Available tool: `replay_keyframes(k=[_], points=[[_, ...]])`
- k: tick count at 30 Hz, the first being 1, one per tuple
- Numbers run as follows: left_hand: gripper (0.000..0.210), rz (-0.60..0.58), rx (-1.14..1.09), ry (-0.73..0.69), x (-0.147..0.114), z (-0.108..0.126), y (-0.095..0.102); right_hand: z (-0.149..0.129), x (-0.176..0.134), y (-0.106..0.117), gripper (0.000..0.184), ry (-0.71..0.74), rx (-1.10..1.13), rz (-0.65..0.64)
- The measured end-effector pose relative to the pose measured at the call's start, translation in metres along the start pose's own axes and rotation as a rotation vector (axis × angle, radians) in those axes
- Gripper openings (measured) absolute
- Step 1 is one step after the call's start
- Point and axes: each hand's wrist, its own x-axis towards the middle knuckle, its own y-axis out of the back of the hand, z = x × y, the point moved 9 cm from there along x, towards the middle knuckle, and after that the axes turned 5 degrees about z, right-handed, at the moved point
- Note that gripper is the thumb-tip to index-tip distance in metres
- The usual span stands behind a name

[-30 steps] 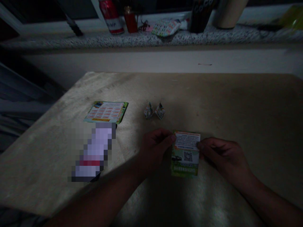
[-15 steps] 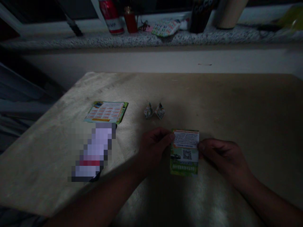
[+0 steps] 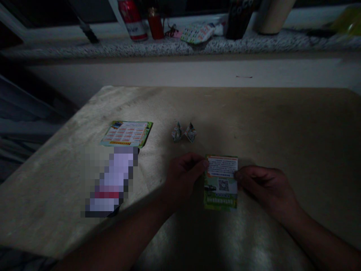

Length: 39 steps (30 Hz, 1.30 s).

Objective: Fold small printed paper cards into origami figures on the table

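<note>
1. The green paper (image 3: 221, 194) is between four and five o'clock from the view's middle. The left hand (image 3: 183, 175) and right hand (image 3: 267, 184) pinch it with their fingers (image 3: 202, 166), at its ten and three o'clock edges.
2. It might rip if both pull too hard.
3. It might bend crooked if one side slips.
4. The little folded papers (image 3: 191, 133), at eleven o'clock from it, might get squashed if the left hand bumps forward.

green-and-white leaflet (image 3: 221, 192) with black QR pattern, white card (image 3: 126, 133) with red print and green border, dull beige surface (image 3: 270, 124), red-and-white can (image 3: 134, 19), grey speckled sill (image 3: 118, 48)
</note>
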Motion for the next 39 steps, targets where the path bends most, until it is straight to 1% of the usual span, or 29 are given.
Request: replay_keyframes(k=[4, 10, 15, 20, 25, 30, 33, 39], points=[[0.017, 0.015, 0.024, -0.004, 0.001, 0.001, 0.002, 0.000, 0.000, -0.001, 0.020, -0.011, 0.009, -0.003], [0.016, 0.023, 0.009, -0.038, 0.002, 0.003, 0.004, -0.004, 0.000, -0.002, 0.028, 0.022, -0.016, -0.024], [0.015, 0.034, -0.009, -0.029, 0.003, 0.001, 0.006, -0.007, 0.000, -0.005, 0.024, 0.030, 0.016, -0.052], [0.014, 0.057, 0.004, -0.045, 0.003, 0.003, 0.007, -0.006, -0.001, -0.005, 0.019, 0.028, -0.017, -0.050], [0.011, 0.040, -0.018, -0.039, 0.002, 0.002, 0.005, -0.002, -0.001, -0.003, 0.016, 0.026, -0.028, -0.034], [0.012, 0.038, -0.006, -0.038, 0.002, 0.001, 0.005, -0.002, 0.000, -0.003, 0.020, 0.027, -0.053, -0.025], [0.011, 0.045, -0.012, -0.050, 0.002, 0.002, 0.006, -0.004, 0.000, -0.003, 0.019, 0.029, -0.048, -0.023], [0.013, 0.080, -0.012, -0.060, 0.005, 0.005, 0.011, -0.008, -0.001, -0.004, 0.023, 0.039, -0.055, -0.045]])
